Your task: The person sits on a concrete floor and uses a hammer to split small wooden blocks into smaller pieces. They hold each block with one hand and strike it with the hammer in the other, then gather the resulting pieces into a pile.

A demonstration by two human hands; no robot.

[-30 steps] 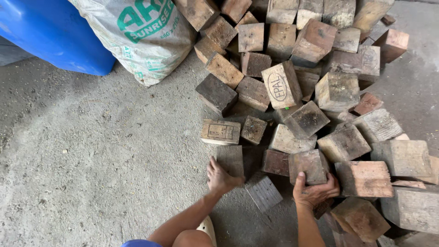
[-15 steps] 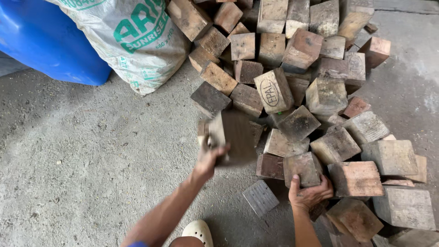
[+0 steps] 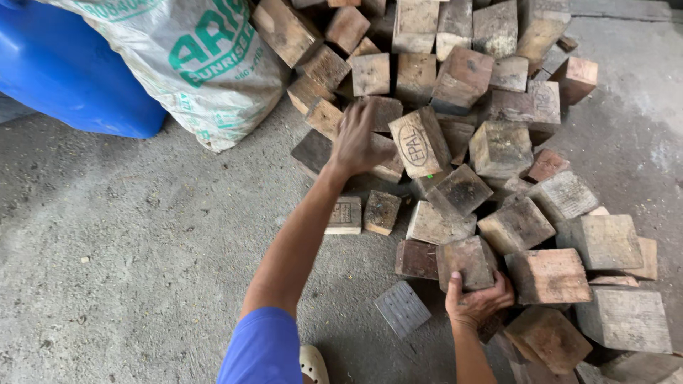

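Observation:
A heap of weathered wooden blocks (image 3: pixel 498 149) lies on the concrete floor. My left hand (image 3: pixel 358 139) is stretched out over the near left side of the heap, fingers spread, resting on a dark block (image 3: pixel 384 112) next to a stamped block (image 3: pixel 420 142); it grips nothing. My right hand (image 3: pixel 475 302) is closed on the lower edge of a brownish cube block (image 3: pixel 466 262) at the near edge of the heap. A flat grey block (image 3: pixel 402 308) lies on the floor just left of that hand.
A printed white sack (image 3: pixel 192 64) leans against a blue plastic drum (image 3: pixel 64 71) at the upper left. Two small blocks (image 3: pixel 363 213) lie apart from the heap. Bare concrete floor (image 3: pixel 121 242) spreads to the left. My light shoe (image 3: pixel 313 364) shows at the bottom.
My left hand lifted a dark flat block from the floor, carried it up to the heap and let go of it. My right hand stayed on its block.

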